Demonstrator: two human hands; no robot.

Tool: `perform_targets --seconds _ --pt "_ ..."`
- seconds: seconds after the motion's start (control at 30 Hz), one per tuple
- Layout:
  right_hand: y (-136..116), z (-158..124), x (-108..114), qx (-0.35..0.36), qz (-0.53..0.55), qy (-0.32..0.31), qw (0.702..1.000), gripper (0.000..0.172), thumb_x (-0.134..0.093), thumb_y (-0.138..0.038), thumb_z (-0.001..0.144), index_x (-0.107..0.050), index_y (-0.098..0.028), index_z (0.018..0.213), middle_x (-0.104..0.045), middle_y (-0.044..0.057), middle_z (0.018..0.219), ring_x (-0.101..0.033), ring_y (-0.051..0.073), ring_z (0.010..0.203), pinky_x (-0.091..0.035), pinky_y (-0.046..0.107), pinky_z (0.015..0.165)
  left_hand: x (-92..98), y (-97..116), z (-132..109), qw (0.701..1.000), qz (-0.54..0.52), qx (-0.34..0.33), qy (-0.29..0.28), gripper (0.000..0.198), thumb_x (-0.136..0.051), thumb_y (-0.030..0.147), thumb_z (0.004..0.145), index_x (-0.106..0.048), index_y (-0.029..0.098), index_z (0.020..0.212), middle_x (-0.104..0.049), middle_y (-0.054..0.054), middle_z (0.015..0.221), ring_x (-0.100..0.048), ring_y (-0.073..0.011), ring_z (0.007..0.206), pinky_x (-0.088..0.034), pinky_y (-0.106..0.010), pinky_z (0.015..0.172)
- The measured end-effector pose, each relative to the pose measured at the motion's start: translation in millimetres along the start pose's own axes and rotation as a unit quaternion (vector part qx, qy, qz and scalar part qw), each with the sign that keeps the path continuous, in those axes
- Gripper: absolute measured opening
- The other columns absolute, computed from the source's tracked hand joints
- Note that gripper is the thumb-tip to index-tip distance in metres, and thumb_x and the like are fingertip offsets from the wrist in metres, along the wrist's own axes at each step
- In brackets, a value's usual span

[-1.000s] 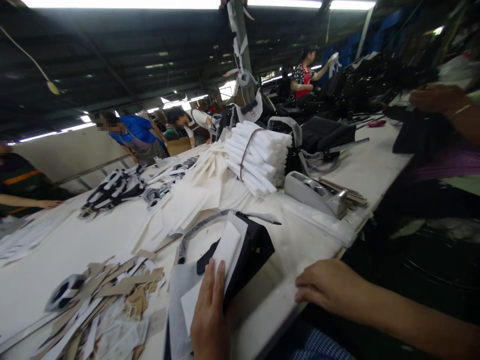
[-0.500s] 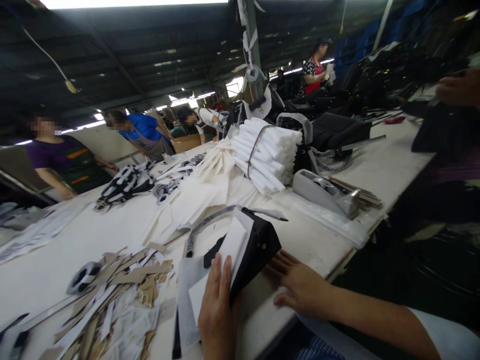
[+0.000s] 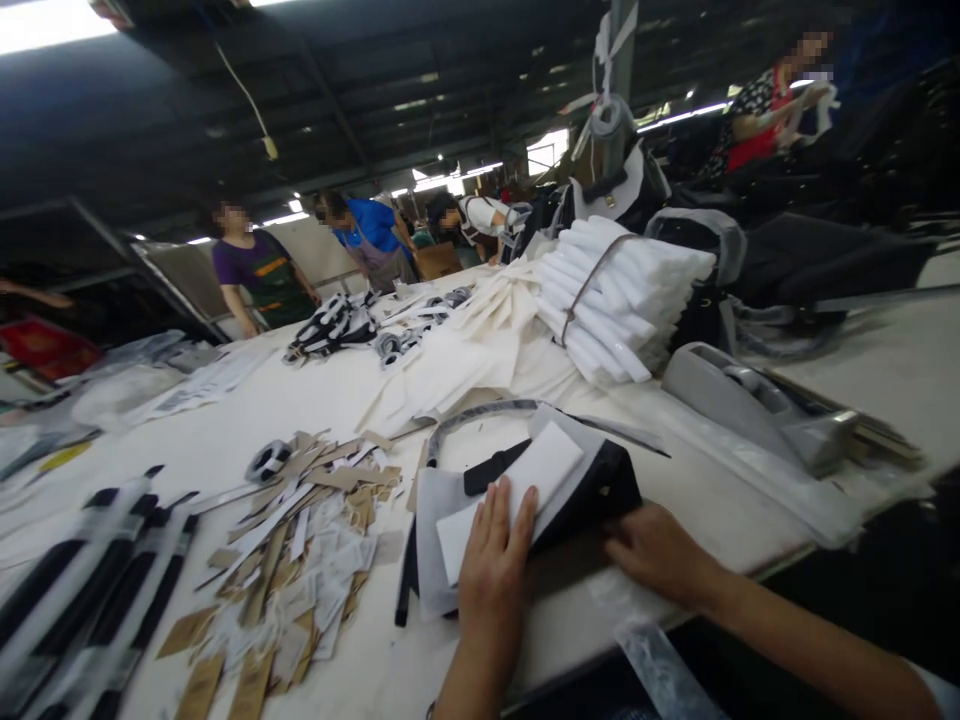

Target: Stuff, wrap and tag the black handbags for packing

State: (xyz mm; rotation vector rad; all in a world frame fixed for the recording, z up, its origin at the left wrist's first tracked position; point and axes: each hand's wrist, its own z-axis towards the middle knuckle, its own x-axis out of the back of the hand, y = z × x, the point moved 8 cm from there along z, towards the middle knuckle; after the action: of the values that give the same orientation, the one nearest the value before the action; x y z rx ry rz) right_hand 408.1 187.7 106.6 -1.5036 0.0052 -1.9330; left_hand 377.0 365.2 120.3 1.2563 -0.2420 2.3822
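A black bag piece (image 3: 600,487) lies on the white table (image 3: 225,450) before me, with a white card (image 3: 525,480) and grey sheets (image 3: 431,510) on top of it. My left hand (image 3: 495,565) lies flat on the white card, fingers stretched out. My right hand (image 3: 656,550) rests against the right side of the black piece, fingers reaching under its edge. A grey strap (image 3: 480,415) curves behind the pile.
Scraps of brown and white paper (image 3: 292,560) lie to the left, black strips (image 3: 82,590) beyond them. A tied bundle of white pieces (image 3: 622,295) and a grey tape dispenser (image 3: 750,400) stand to the right. Several people work at the table's far side.
My right hand moved from the table edge to the black piece's right side. The piece now lies flatter under my left hand. The view swung left.
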Motion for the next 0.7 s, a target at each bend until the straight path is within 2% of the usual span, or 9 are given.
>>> perform_targets --seconds 0.07,0.13,0.2,0.27,0.33,0.4,0.47,0.53,0.7 --pt "-6.8 -19.9 32.5 0.041 0.061 0.023 0.997 0.025 -0.054 -0.027 0.097 -0.074 -0.02 0.083 -0.075 0.004 0.081 -0.072 0.018 0.075 -0.057 0.026 0.071 -5.2 6.6 -1.9 0.999 0.018 -0.028 0.004 0.077 -0.055 -0.002 0.085 -0.033 0.025 0.154 -0.038 -0.014 0.157 -0.037 -0.0309 0.144 -0.048 -0.046 0.11" --pt "-17.1 -26.6 69.3 0.085 0.102 0.068 0.989 0.017 -0.058 -0.023 0.095 -0.072 -0.022 0.085 -0.076 0.002 0.084 -0.072 0.016 0.078 -0.057 0.023 0.074 -10.4 14.8 -4.4 0.998 0.031 -0.059 0.003 0.071 -0.055 0.004 0.09 -0.034 0.025 0.154 -0.041 -0.015 0.155 -0.04 -0.0323 0.142 -0.049 -0.048 0.109" --pt "-28.9 -16.2 97.6 0.122 0.104 0.111 0.981 0.011 -0.062 -0.02 0.093 -0.072 -0.023 0.09 -0.076 0.001 0.088 -0.073 0.015 0.084 -0.057 0.021 0.079 -13.0 20.4 -7.3 0.996 0.04 -0.079 -0.004 0.065 -0.055 0.009 0.093 -0.035 0.026 0.153 -0.043 -0.016 0.154 -0.042 -0.0331 0.141 -0.049 -0.049 0.108" --pt "-37.9 7.7 105.3 0.145 0.088 0.116 0.979 0.014 -0.061 -0.02 0.094 -0.073 -0.023 0.1 -0.077 0.002 0.098 -0.072 0.016 0.094 -0.057 0.023 0.088 -12.8 21.3 -11.1 0.995 0.046 -0.09 -0.017 0.062 -0.055 0.014 0.096 -0.036 0.026 0.153 -0.043 -0.016 0.154 -0.041 -0.0332 0.141 -0.048 -0.049 0.108" --pt "-42.6 34.1 89.1 0.168 0.07 0.064 0.981 0.023 -0.056 -0.021 0.097 -0.071 -0.022 0.116 -0.074 0.005 0.114 -0.069 0.018 0.108 -0.055 0.028 0.098 -10.8 18.8 -16.2 0.993 0.054 -0.1 -0.026 0.061 -0.054 0.017 0.097 -0.035 0.026 0.154 -0.042 -0.016 0.154 -0.041 -0.0331 0.142 -0.048 -0.049 0.109" --pt "-42.7 50.2 59.4 0.201 0.057 -0.012 0.978 0.031 -0.053 -0.023 0.099 -0.068 -0.021 0.125 -0.07 0.007 0.126 -0.065 0.02 0.117 -0.052 0.034 0.105 -9.1 13.5 -21.6 0.992 0.063 -0.103 -0.031 0.06 -0.053 0.018 0.098 -0.034 0.027 0.154 -0.042 -0.015 0.155 -0.04 -0.033 0.142 -0.047 -0.049 0.11" --pt "-36.7 53.6 30.9 0.218 0.048 -0.066 0.973 0.034 -0.051 -0.023 0.099 -0.067 -0.021 0.129 -0.066 0.007 0.132 -0.061 0.022 0.124 -0.047 0.04 0.111 -8.4 7.7 -25.0 0.992 0.072 -0.096 -0.033 0.059 -0.052 0.018 0.098 -0.035 0.028 0.154 -0.042 -0.014 0.155 -0.039 -0.0325 0.143 -0.046 -0.049 0.11" --pt "-27.5 49.9 12.2 0.212 0.042 -0.085 0.973 0.036 -0.049 -0.022 0.099 -0.066 -0.022 0.131 -0.063 0.007 0.136 -0.057 0.023 0.129 -0.043 0.043 0.114 -9.2 5.7 -25.1 0.991 0.079 -0.098 -0.047 0.059 -0.05 0.016 0.098 -0.035 0.028 0.153 -0.04 -0.012 0.157 -0.038 -0.0322 0.144 -0.045 -0.049 0.11" --pt "-21.1 40.1 4.2 0.203 0.037 -0.098 0.974 0.038 -0.048 -0.023 0.1 -0.063 -0.021 0.135 -0.062 0.008 0.137 -0.054 0.023 0.132 -0.043 0.043 0.115 -8.0 14.4 -16.5 0.979 0.075 -0.132 -0.134 0.054 -0.042 0.014 0.095 -0.041 0.02 0.15 -0.03 -0.005 0.162 -0.031 -0.029 0.148 -0.043 -0.055 0.11"
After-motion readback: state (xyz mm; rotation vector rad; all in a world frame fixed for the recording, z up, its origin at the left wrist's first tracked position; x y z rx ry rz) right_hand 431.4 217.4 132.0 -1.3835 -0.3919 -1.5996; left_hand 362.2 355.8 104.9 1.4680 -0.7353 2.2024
